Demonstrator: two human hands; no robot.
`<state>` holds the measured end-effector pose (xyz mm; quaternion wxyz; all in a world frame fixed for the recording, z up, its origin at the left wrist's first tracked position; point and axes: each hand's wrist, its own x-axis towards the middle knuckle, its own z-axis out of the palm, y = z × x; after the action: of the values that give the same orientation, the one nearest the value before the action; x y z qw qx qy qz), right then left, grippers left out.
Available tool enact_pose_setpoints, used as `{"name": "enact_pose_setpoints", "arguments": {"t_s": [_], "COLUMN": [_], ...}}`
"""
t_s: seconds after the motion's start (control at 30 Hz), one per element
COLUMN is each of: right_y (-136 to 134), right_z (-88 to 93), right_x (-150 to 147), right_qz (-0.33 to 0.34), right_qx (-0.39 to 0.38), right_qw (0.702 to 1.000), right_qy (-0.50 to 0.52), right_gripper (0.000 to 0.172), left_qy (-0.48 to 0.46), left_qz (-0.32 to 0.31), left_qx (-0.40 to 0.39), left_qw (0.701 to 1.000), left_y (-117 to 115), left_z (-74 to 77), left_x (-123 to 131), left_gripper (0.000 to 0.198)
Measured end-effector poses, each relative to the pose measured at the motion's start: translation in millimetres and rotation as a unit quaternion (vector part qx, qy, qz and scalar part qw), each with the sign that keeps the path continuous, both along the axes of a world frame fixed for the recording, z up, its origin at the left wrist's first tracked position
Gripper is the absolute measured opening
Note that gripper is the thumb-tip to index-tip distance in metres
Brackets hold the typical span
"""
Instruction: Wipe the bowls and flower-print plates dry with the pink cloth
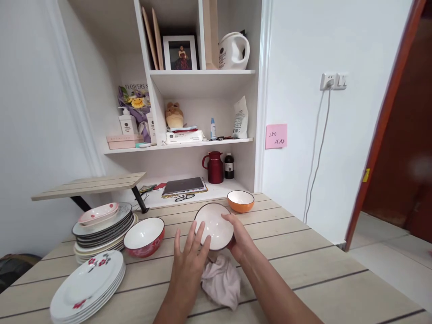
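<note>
Currently gripping the tilted bowl [215, 220] at its right side with the right hand [239, 238], with thumb over the rim and fingers mostly hidden behind. Held over the table [310, 265], between the red bowl [144, 236] and the orange bowl [240, 202], near the crumpled cloth [222, 281]. With the left hand [188, 263] spread wide at the near-left edge; impossible to tell whether touching. Probably ceramic, judging by the gloss: stiff, fairly light, slippery, apt to chip. Best held by rim and underside together, never by fingertips alone.
</note>
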<state>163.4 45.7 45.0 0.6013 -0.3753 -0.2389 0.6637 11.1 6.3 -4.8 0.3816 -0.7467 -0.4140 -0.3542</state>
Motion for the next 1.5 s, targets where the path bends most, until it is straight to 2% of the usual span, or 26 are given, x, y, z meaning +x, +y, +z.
{"name": "enact_pose_setpoints", "arguments": {"t_s": [0.07, 0.17, 0.23, 0.3, 0.37, 0.47, 0.53, 0.57, 0.63, 0.67, 0.73, 0.8, 0.83, 0.87, 0.9, 1.0, 1.03, 1.07, 1.13, 1.2, 1.27, 1.3, 1.33, 1.43, 1.47, 1.5], "right_y": [-7.3, -14.9, -16.4, -15.7, -15.0, -19.9, -29.1, -35.0, -47.1, -52.4, -59.2, -60.0, -58.1, -54.9, -50.5, -33.1, -27.3, -22.4, -17.2, -19.9, -29.6, -35.5, -41.0, -45.2, -40.7, -33.3], "right_z": [0.2, -1.0, 0.8, 6.9, 16.5, 29.0, 28.5, 24.2, 8.5, -1.8, -23.2, -40.4, -46.2, -49.8, -51.2, -43.7, -37.7, -30.1, -11.6, 8.8, 26.7, 33.6, 38.7, 44.6, 44.3, 43.4], "right_x": [-6.1, -10.7, -8.7, -3.5, 3.1, 12.1, 16.2, 17.4, 17.8, 17.1, 14.8, 12.7, 12.4, 12.8, 14.0, 21.6, 24.4, 26.6, 27.3, 21.4, 9.3, 1.7, -6.3, -27.6, -32.1, -34.7], "right_qz": [0.038, 0.094, 0.12, 0.134, 0.121, 0.041, 0.016, 0.034, 0.13, 0.171, 0.239, 0.248, 0.233, 0.212, 0.187, 0.124, 0.104, 0.078, 0.011, -0.021, -0.049, -0.043, -0.036, 0.064, 0.077, 0.081], "right_qx": [0.002, 0.01, 0.03, 0.071, 0.11, 0.148, 0.194, 0.23, 0.274, 0.278, 0.291, 0.315, 0.327, 0.337, 0.338, 0.252, 0.194, 0.162, 0.165, 0.211, 0.294, 0.362, 0.436, 0.595, 0.608, 0.607], "right_qw": [0.999, 0.994, 0.989, 0.984, 0.982, 0.97, 0.926, 0.889, 0.794, 0.746, 0.662, 0.616, 0.621, 0.645, 0.688, 0.873, 0.923, 0.954, 0.976, 0.968, 0.932, 0.893, 0.838, 0.631, 0.587, 0.568], "right_qy": [-0.013, -0.054, -0.078, -0.088, -0.096, -0.188, -0.324, -0.395, -0.527, -0.58, -0.648, -0.678, -0.673, -0.653, -0.614, -0.399, -0.315, -0.24, -0.144, -0.134, -0.204, -0.262, -0.327, -0.493, -0.528, -0.55], "right_gripper": [0.063, 0.071, 0.071, 0.073, 0.077, 0.073, 0.057, 0.045, 0.027, 0.03, 0.055, 0.05, 0.038, 0.026, 0.018, 0.018, 0.023, 0.027, 0.034, 0.037, 0.03, 0.025, 0.021, 0.031, 0.031, 0.029], "left_qy": [0.026, 0.038, 0.01, -0.08, -0.247, -0.519, -0.598, -0.622, -0.653, -0.662, -0.666, -0.661, -0.657, -0.654, -0.65, -0.641, -0.639, -0.639, -0.64, -0.64, -0.64, -0.638, -0.637, -0.627, -0.623, -0.619], "left_qz": [-0.046, -0.134, -0.189, -0.222, -0.22, -0.176, -0.203, -0.22, -0.249, -0.259, -0.277, -0.284, -0.285, -0.287, -0.29, -0.314, -0.322, -0.328, -0.336, -0.339, -0.339, -0.341, -0.344, -0.359, -0.364, -0.367], "left_qx": [0.013, 0.012, -0.025, -0.1, -0.195, -0.295, -0.331, -0.338, -0.342, -0.344, -0.354, -0.372, -0.381, -0.39, -0.398, -0.416, -0.423, -0.428, -0.436, -0.439, -0.44, -0.445, -0.448, -0.444, -0.443, -0.446], "left_qw": [0.999, 0.99, 0.982, 0.966, 0.923, 0.783, 0.701, 0.671, 0.628, 0.613, 0.595, 0.587, 0.584, 0.582, 0.578, 0.563, 0.556, 0.548, 0.536, 0.532, 0.531, 0.528, 0.525, 0.53, 0.532, 0.533], "left_y": [6.3, 15.3, 17.6, 15.0, 8.2, -4.2, -10.1, -12.1, -14.5, -15.2, -16.5, -18.2, -19.2, -20.5, -21.9, -27.4, -29.5, -31.7, -35.2, -36.5, -34.9, -32.9, -30.5, -21.8, -19.3, -17.2], "left_z": [-3.1, -9.7, -12.7, -12.3, -7.6, 5.5, 15.4, 19.8, 26.6, 28.8, 30.9, 30.7, 30.1, 29.4, 28.8, 28.7, 29.3, 30.1, 31.8, 32.3, 30.6, 29.0, 26.9, 18.9, 15.8, 12.7], "left_x": [-4.7, -16.2, -22.3, -24.6, -24.0, -23.2, -24.8, -25.8, -27.2, -27.2, -25.7, -23.1, -21.8, -20.6, -19.5, -16.7, -15.8, -14.8, -12.8, -10.9, -9.2, -8.4, -7.6, -6.0, -5.9, -6.3], "left_gripper": [0.021, 0.025, 0.028, 0.026, 0.024, 0.031, 0.036, 0.038, 0.039, 0.039, 0.038, 0.036, 0.035, 0.035, 0.036, 0.038, 0.038, 0.038, 0.038, 0.039, 0.04, 0.041, 0.042, 0.045, 0.045, 0.046]}}
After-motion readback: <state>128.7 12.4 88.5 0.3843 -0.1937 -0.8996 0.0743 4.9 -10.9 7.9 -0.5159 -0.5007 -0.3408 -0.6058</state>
